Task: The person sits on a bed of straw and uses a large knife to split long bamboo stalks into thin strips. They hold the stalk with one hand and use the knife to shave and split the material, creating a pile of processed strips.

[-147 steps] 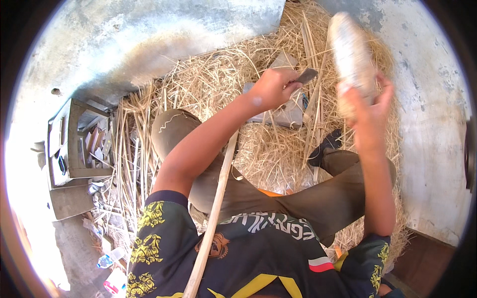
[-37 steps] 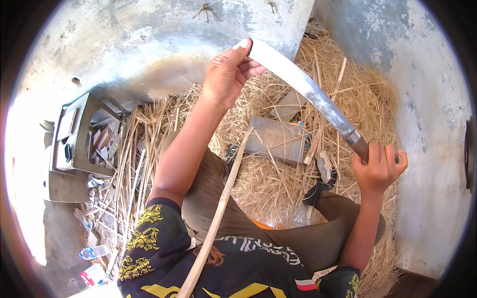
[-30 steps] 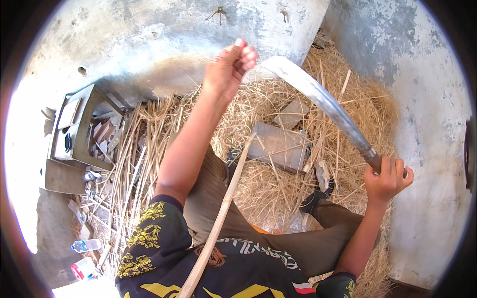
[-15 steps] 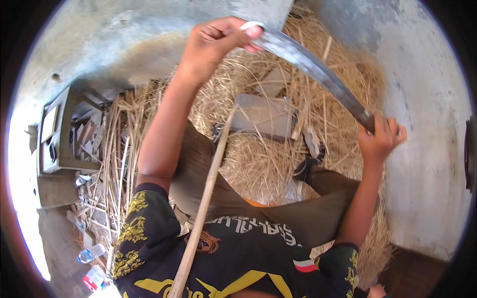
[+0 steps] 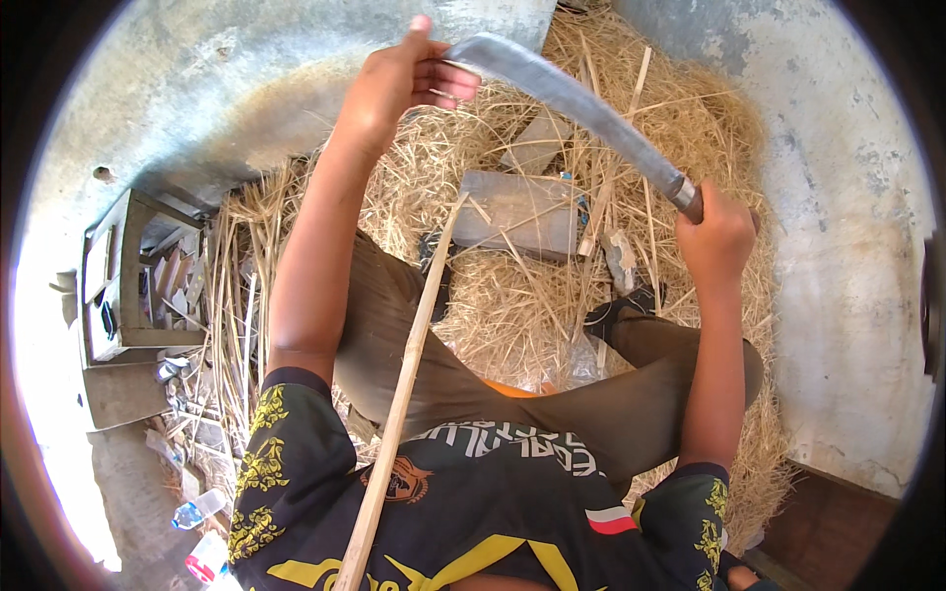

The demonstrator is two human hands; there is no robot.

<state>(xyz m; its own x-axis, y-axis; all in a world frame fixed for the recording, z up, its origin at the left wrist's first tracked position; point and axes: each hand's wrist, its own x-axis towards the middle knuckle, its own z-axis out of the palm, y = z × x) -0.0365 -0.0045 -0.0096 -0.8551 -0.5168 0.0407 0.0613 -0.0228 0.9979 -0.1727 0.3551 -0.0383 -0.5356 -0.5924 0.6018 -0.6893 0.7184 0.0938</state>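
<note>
My right hand (image 5: 720, 231) is wrapped round the dark handle of a machete (image 5: 581, 106). Its broad, slightly curved grey blade slants up and to the left, away from me. Close by the blade's tip is my left hand (image 5: 412, 77), thumb up and fingers apart, holding nothing. Whether those fingers touch the metal I cannot tell. A long split bamboo strip (image 5: 406, 389) leans from my chest towards a flat wooden block (image 5: 519, 215) on the floor, its far end at the block's left edge.
Heaps of bamboo shavings (image 5: 512, 315) cover the floor round my legs. At left stand an open wooden cabinet (image 5: 123, 286) with scraps inside and several long bamboo strips (image 5: 236, 305). Plastic bottles (image 5: 200, 509) lie lower left. Concrete walls (image 5: 838, 246) rise right and ahead.
My left hand has let go of the blade's tip and opened, shifting slightly left. My right hand has moved a little left and up with the machete.
</note>
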